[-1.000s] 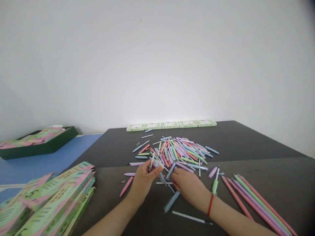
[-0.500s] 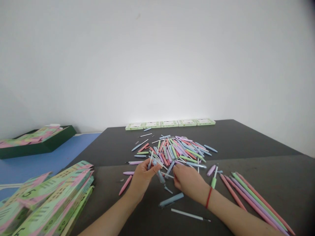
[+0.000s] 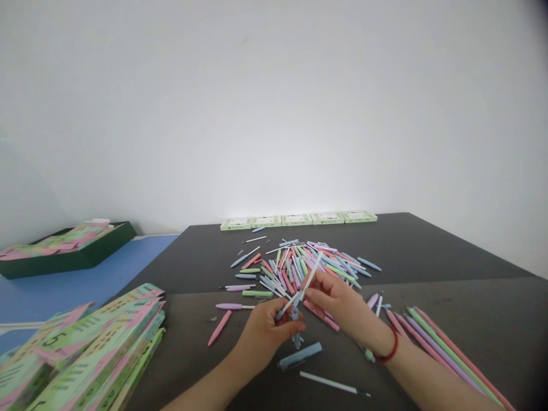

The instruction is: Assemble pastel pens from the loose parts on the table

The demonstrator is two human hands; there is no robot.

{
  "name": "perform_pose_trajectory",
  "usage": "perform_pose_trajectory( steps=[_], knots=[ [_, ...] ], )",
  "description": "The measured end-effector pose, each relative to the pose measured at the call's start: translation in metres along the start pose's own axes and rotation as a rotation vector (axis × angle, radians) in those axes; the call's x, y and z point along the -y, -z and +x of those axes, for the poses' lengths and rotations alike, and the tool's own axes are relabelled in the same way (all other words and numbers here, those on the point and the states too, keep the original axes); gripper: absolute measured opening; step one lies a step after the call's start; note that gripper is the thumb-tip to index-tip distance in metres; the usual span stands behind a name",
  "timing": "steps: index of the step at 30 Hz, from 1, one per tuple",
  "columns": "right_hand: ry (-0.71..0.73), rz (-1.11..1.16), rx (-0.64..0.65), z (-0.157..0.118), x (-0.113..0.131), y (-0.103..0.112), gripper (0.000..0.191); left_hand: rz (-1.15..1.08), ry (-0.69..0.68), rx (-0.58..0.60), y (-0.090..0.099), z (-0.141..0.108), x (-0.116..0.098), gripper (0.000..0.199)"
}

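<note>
My left hand [image 3: 268, 331] is closed on light blue pen parts, among them a blue pen barrel [image 3: 295, 315]; a white stick with a blue end also pokes out from its fingers. My right hand [image 3: 336, 297] pinches a white pen refill [image 3: 314, 268], tilted with its upper end to the right and its lower end close to the left fingers. Beyond both hands lies a heap of pastel pen parts [image 3: 295, 265]. Nearer me, a blue pen cap [image 3: 300, 355] and a loose white refill [image 3: 329, 383] rest on the dark table [image 3: 188, 319].
Long pink, green and purple pens [image 3: 449, 348] lie at the right. Printed green and pink packets [image 3: 98, 342] are stacked at the left. Behind them a dark green tray [image 3: 85, 254] holds more packets on a blue surface [image 3: 132, 257]. Flat boxes [image 3: 297, 220] line the back edge.
My right hand has risen from the heap with a white refill in its fingers. My left hand has moved right and nearer to me, still holding blue parts.
</note>
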State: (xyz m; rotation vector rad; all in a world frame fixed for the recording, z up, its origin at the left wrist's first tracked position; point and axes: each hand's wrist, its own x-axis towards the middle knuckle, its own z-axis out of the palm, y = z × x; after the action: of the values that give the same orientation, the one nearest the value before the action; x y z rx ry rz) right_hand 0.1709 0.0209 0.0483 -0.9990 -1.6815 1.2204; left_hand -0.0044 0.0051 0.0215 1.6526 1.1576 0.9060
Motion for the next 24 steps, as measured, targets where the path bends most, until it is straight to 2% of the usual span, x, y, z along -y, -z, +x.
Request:
perform_pose_trajectory(
  steps=[5, 9, 12, 15, 17, 21, 24],
  knots=[
    [0.064, -0.122, -0.025, -0.005, 0.007, -0.003, 0.007, -0.045, 0.024, 0.012, -0.002, -0.001, -0.004, 0.012],
    [0.117, -0.123, -0.12, -0.006, 0.012, -0.001, 0.005, 0.005, 0.023, -0.023, -0.001, 0.0, -0.003, 0.012],
    [0.106, -0.052, -0.087, -0.005, 0.018, 0.004, 0.022, 0.045, 0.007, -0.048, 0.002, 0.002, -0.002, 0.012],
    [0.007, -0.076, -0.016, -0.003, 0.023, 0.013, 0.018, 0.065, -0.011, -0.064, 0.006, 0.005, 0.001, 0.013],
    [-0.035, -0.192, -0.01, -0.001, 0.022, 0.022, 0.015, 0.081, -0.014, -0.097, 0.011, 0.007, 0.003, 0.013],
    [0.048, -0.575, -0.081, 0.001, 0.006, 0.031, 0.012, 0.1, -0.003, -0.191, 0.021, 0.013, 0.003, 0.016],
    [0.053, -0.781, 0.047, 0.0, -0.012, 0.02, 0.014, 0.117, -0.001, -0.229, 0.026, 0.015, 0.001, 0.02]
  ],
)
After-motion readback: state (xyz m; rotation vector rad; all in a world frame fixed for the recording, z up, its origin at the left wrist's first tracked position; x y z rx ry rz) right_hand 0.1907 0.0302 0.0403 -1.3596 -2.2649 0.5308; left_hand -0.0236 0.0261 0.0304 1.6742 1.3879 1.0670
